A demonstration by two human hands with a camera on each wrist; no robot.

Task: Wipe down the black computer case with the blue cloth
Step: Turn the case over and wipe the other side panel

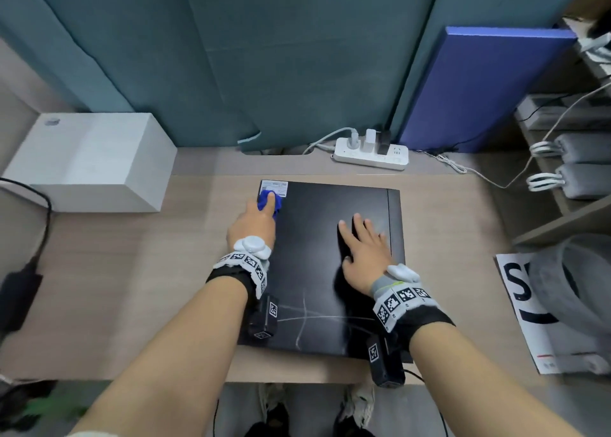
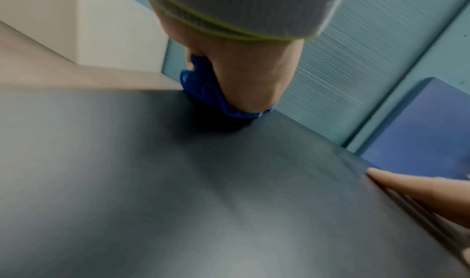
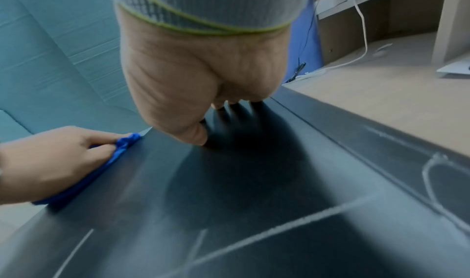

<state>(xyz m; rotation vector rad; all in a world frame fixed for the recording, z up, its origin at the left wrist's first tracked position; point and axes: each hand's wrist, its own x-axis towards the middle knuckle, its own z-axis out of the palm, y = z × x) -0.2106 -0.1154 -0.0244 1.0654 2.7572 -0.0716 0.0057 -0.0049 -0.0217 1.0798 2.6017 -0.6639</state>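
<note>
The black computer case lies flat on the wooden desk, its broad side panel facing up. White chalk-like lines mark its near end. My left hand grips the bunched blue cloth and presses it on the case's far left corner, beside a white label. The cloth bulges under the palm, and the blue cloth also shows in the right wrist view. My right hand lies flat on the right half of the panel, fingers straight and spread.
A white box stands at the left of the desk. A white power strip with plugs lies behind the case. A blue board leans at the back right. Shelves with cables and grey adapters fill the right side.
</note>
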